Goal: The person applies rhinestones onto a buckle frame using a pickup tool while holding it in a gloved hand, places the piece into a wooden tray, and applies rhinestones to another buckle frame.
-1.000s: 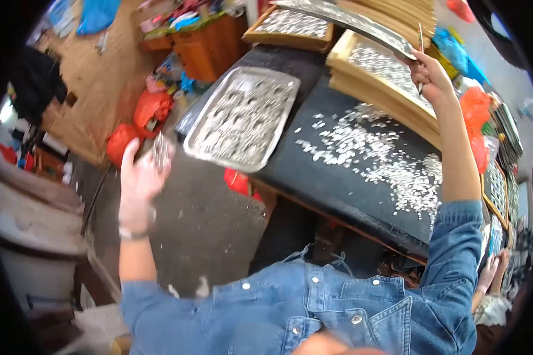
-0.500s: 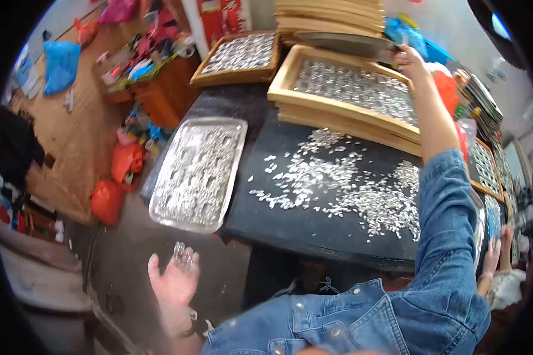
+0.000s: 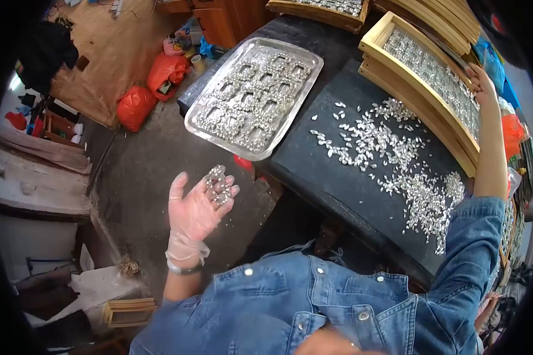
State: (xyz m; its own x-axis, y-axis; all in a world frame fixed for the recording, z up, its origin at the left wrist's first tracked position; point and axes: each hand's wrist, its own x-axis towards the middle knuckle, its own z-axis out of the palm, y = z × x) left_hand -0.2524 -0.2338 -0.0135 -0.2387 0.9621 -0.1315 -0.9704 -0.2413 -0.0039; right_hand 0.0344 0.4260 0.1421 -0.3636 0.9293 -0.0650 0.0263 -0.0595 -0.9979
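Observation:
My left hand [image 3: 195, 207], in a thin clear glove, is raised palm up in front of the table. Across its fingers lies a small silver rhinestone-studded square piece [image 3: 218, 186]. Beyond it, a silver metal tray [image 3: 196, 131] holds several similar square pieces with open centres, among glittering stones. My right hand [image 3: 482, 87] reaches to the far right, its fingers closed on the edge of a thin dark board [image 3: 447, 50], seen nearly edge-on. Below that arm, a wooden frame tray [image 3: 417, 109] holds rows of sparkling pieces, stacked on other wooden frames.
Loose silver stones [image 3: 391, 145] are scattered over the black tabletop [image 3: 337, 183]. Another wooden tray [image 3: 314, 10] and a pile of wooden frames [image 3: 438, 21] stand at the back. Red plastic bags [image 3: 135, 108] sit on the floor at left. Another person's hand [image 3: 488, 305] shows at lower right.
The view has swung left and down, so the table appears farther up and right. The dark board has tilted from broad view to nearly edge-on. My left hand still carries the studded piece.

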